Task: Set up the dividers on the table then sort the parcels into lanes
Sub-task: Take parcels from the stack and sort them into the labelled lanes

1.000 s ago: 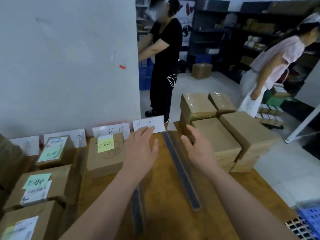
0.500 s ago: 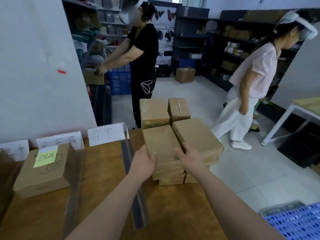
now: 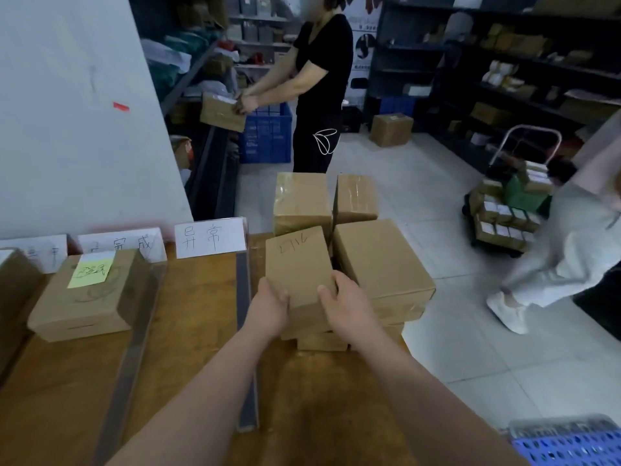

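A stack of brown cardboard parcels stands at the right end of the wooden table (image 3: 188, 364). My left hand (image 3: 268, 307) and my right hand (image 3: 346, 306) grip the near corners of the top front parcel (image 3: 297, 264), which has pen marks on its lid. Two clear dividers (image 3: 242, 331) (image 3: 134, 341) lie lengthwise on the table and mark lanes. White paper labels (image 3: 210, 237) with handwriting stand at the far edge. A parcel with a yellow sticky note (image 3: 84, 297) sits in the lane left of the near divider.
A bigger parcel (image 3: 383, 264) and two taped ones (image 3: 302, 201) crowd the stack. A person in black (image 3: 319, 82) handles a box by shelves. Another person in white (image 3: 571, 247) bends near a loaded trolley (image 3: 507, 210). A blue crate (image 3: 571, 445) sits at bottom right.
My view swung right toward the parcel stack. Both hands moved from above the divider to the top front parcel and closed on its near corners.
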The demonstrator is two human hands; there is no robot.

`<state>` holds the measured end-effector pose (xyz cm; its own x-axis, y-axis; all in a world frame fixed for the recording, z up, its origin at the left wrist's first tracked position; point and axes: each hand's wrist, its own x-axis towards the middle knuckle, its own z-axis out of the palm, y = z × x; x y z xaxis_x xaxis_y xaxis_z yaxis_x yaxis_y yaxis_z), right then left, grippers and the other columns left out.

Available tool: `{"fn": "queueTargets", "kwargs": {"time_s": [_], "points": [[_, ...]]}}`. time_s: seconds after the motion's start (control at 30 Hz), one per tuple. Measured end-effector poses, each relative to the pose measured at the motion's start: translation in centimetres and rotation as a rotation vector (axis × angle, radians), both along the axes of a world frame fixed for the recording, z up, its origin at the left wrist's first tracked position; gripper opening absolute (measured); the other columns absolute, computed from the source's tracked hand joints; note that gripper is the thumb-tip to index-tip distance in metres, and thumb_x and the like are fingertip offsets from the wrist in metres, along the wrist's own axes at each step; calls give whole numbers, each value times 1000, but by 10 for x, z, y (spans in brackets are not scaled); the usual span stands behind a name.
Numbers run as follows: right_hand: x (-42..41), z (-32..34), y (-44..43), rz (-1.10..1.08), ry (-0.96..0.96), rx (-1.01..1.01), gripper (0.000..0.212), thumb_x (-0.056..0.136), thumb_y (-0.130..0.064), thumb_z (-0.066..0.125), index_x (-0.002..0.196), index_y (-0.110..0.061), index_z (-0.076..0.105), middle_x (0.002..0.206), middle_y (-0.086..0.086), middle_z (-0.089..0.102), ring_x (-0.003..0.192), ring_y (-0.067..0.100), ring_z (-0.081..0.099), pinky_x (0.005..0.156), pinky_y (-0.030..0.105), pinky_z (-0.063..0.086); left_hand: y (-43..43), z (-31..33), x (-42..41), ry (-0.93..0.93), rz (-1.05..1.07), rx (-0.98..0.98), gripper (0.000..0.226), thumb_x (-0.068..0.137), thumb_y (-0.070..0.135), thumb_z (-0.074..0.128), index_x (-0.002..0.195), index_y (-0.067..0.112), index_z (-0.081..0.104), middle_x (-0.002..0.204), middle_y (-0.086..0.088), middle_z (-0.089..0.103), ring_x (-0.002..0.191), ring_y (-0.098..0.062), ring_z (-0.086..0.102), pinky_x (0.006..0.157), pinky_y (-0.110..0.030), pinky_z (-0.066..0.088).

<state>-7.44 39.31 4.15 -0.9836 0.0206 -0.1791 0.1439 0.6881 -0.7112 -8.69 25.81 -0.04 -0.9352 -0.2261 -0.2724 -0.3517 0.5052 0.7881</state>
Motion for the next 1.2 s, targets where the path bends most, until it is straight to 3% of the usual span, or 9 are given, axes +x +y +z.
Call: {"fn": "queueTargets", "kwargs": {"time_s": [0.23, 0.4, 0.6, 0.7, 0.8, 0.93, 1.03, 1.1, 1.2], "points": [[-3, -5, 9, -66, -100, -118, 46, 104, -30, 33, 145, -9, 38, 137, 3, 49, 128, 19, 44, 104, 33, 35, 5, 3, 4, 0, 57, 76, 33, 103, 20, 43, 135, 12, 40, 133, -10, 53, 115, -23, 53, 89, -34, 46], [9, -5, 9, -128, 72, -217, 40, 103, -32, 34, 137, -18, 51, 135, -2, 53, 121, 13, 49, 107, 34, 40, -2, 24, 19, 139, 74, 129, 35, 104, 20, 43, 138, 15, 40, 135, -6, 51, 110, -14, 46, 91, -30, 41], [27, 16, 1, -60, 153, -492, 28, 100, -26, 47, 121, -37, 63, 124, -13, 55, 114, 7, 50, 100, 36, 47, -15, 44, 56, 229, 202, 301, 56, 103, 34, 44, 152, 23, 21, 137, 10, 39, 123, -14, 43, 100, -35, 39], [34, 22, -1, -41, 70, -611, 23, 95, -29, 58, 113, -42, 65, 121, -10, 58, 112, 13, 53, 98, 40, 49, -19, 38, 71, 233, 254, 426, 76, 94, 51, 53, 155, 28, 15, 149, 3, 38, 132, -20, 43, 104, -40, 40], [39, 25, 0, -40, -17, -668, 57, 84, -35, 71, 136, -35, 47, 129, -8, 54, 115, 15, 54, 99, 45, 49, -21, 35, 84, 212, 273, 507, 113, 64, 79, 61, 155, 31, 13, 152, 1, 35, 134, -23, 42, 109, -49, 40], [46, 25, 6, -67, -40, -737, 92, 69, -31, 85, 146, -23, 35, 136, -3, 51, 120, 18, 53, 102, 45, 47, -17, 42, 93, 101, 255, 357, 148, 31, 101, 50, 155, 31, 12, 155, -1, 24, 139, -31, 32, 112, -57, 34], [58, 28, 8, -33, -28, -770, 79, 71, -27, 84, 139, -22, 45, 124, -3, 59, 113, 18, 58, 97, 43, 52, -14, 51, 104, 102, 212, 430, 138, 35, 97, 56, 154, 42, 11, 156, 2, 24, 139, -31, 33, 112, -56, 33], [67, 30, 11, -48, -14, -797, 54, 79, -34, 75, 129, -24, 57, 115, -4, 66, 107, 18, 62, 94, 43, 53, -15, 54, 115, 105, 200, 631, 124, 43, 89, 66, 150, 40, 26, 146, 1, 44, 128, -28, 48, 107, -53, 41], [81, 33, 13, -68, -14, -804, 30, 90, -44, 59, 115, -29, 68, 111, -4, 70, 104, 15, 64, 93, 39, 53, -18, 57, 135, 89, 259, 1041, 65, 78, 70, 55, 129, 31, 55, 117, -7, 71, 112, -31, 63, 97, -55, 49]]}}
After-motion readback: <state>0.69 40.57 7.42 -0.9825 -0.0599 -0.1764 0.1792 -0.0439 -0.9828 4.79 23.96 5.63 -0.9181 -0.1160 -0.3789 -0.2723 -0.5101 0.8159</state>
